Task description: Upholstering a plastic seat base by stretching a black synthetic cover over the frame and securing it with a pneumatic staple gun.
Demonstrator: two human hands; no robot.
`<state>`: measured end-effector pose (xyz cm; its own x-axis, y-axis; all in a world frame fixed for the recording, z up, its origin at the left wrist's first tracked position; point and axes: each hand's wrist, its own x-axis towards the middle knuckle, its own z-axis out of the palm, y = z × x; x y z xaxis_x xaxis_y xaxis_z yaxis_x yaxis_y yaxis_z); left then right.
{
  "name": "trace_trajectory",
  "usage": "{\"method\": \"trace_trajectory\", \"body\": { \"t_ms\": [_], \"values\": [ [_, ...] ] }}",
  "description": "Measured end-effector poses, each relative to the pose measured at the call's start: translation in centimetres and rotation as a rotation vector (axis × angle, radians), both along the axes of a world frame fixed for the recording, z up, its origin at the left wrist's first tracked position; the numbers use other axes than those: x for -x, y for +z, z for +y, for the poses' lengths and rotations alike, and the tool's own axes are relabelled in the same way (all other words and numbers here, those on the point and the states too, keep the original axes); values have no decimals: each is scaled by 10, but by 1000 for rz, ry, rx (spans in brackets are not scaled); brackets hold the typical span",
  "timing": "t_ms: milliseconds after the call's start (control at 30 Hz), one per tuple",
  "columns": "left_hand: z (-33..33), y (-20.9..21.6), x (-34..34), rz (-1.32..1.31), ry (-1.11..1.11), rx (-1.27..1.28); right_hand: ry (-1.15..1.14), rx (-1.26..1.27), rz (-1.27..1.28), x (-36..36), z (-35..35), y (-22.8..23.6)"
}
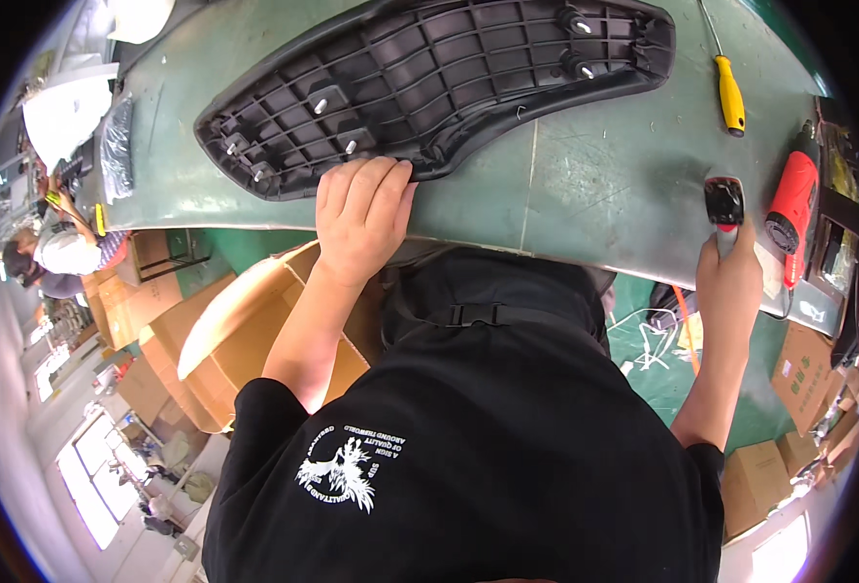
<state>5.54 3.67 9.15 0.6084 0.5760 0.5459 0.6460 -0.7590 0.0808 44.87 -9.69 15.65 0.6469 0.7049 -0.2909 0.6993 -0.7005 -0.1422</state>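
A long, curved black seat [439,83] lies upside down on the green-topped table, showing its ribbed plastic base with several metal studs. Dark covering material wraps around its rim. My left hand [359,209] grips the near edge of this seat, fingers curled over the rim close together. Off to the right, apart from the seat, my right hand [728,272] is closed around the handle of what looks like a staple gun [724,201], with a dark head and red trim. Its lower part is hidden by my fingers.
On the table's right side lie a yellow-handled screwdriver [729,97] and a red heat gun [793,204]. An orange hose [686,325] hangs below the edge. An opened cardboard box [254,330] stands left of me; another person [65,248] is farther left.
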Motion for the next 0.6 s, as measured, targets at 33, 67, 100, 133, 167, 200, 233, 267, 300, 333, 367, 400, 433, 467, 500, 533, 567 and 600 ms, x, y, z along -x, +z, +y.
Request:
{"method": "trace_trajectory", "body": {
  "t_ms": [33, 67, 100, 133, 167, 200, 233, 267, 300, 333, 367, 400, 433, 467, 500, 533, 567, 600],
  "values": [
    [5, 3, -1, 17, 1, -30, 33, -61, -54, 1, 4, -5],
    [10, 7, -4, 27, -9, -35, 65, -122, -118, 0, 9, -11],
    [13, 11, -6, 16, 13, -32, 142, -209, -126, -9, 5, -26],
    [17, 16, -7, 3, 37, -28, 134, -213, -121, -10, 4, -31],
    [21, 21, -10, 1, 57, -38, 153, -215, -87, -10, 5, -32],
    [25, 27, -11, 5, 52, -45, 173, -217, -55, -9, 5, -32],
    [29, 34, -12, 0, 75, -38, 173, -179, -55, -6, 7, -30],
    [34, 37, -11, -4, 96, -31, 164, -185, -53, -3, 9, -27],
    [39, 38, -12, -18, 91, -30, 155, -144, -31, -1, 11, -23],
    [44, 37, -17, -18, 83, -33, 146, -100, -10, -2, 13, -21],
    [48, 43, -22, -37, 75, -14, 190, -122, -32, -4, 13, -23],
    [52, 49, -27, -58, 68, 6, 184, -121, -27, -5, 15, -20],
    [56, 55, -31, -54, 63, 8, 178, -48, -26, -4, 20, -13],
    [61, 62, -35, -19, 15, 77, 173, 29, -29, -4, 24, -7],
    [65, 68, -40, 15, -33, 145, 169, 35, -32, -5, 27, -4],
    [70, 73, -42, 11, -37, 150, 157, 60, -16, -6, 30, -1],
    [76, 74, -45, 55, -77, 190, 144, 86, -3, -7, 32, -1],
    [81, 76, -48, 97, -118, 228, 139, 90, -11, -6, 34, 0]
  ]
}}
